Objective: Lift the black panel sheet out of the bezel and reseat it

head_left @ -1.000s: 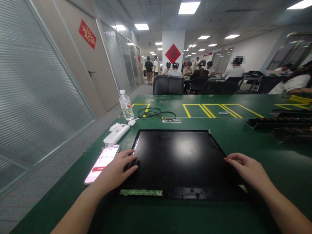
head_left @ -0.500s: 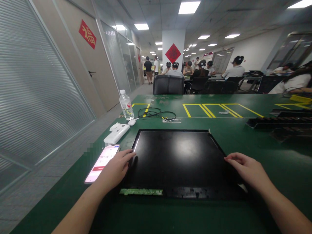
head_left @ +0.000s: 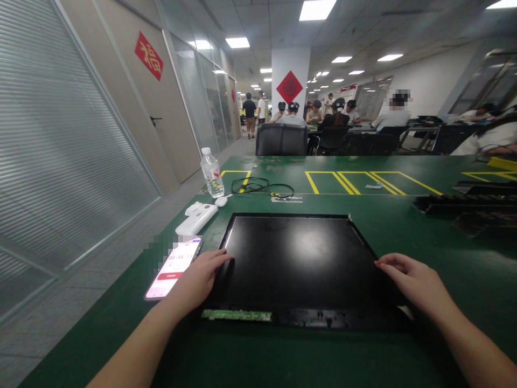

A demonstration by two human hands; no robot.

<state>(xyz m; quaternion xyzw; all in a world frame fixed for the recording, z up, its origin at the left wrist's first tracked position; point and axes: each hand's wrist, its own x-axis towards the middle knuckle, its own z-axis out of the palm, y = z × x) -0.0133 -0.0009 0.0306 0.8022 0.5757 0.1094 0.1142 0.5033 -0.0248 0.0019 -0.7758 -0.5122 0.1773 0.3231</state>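
In the head view, a capped bottle [head_left: 212, 175] of clear liquid stands far left on the green tabletop [head_left: 388, 231]. A black panel [head_left: 291, 264] lies flat at the near middle, a green circuit strip [head_left: 236, 315] along its near edge. The left hand [head_left: 197, 277], its grip loose and open, rests fingers over the panel's left edge, partly hiding a phone [head_left: 177, 261]. The right hand [head_left: 416, 277] has fingertips together at the right edge; whether its grip pinches it, I cannot tell. Dark strips [head_left: 448, 205] lie far right.

Ceiling panels [head_left: 318, 9] light 1 white pillar [head_left: 291, 59], glass partitions [head_left: 205, 97] and grey floor [head_left: 100, 280].
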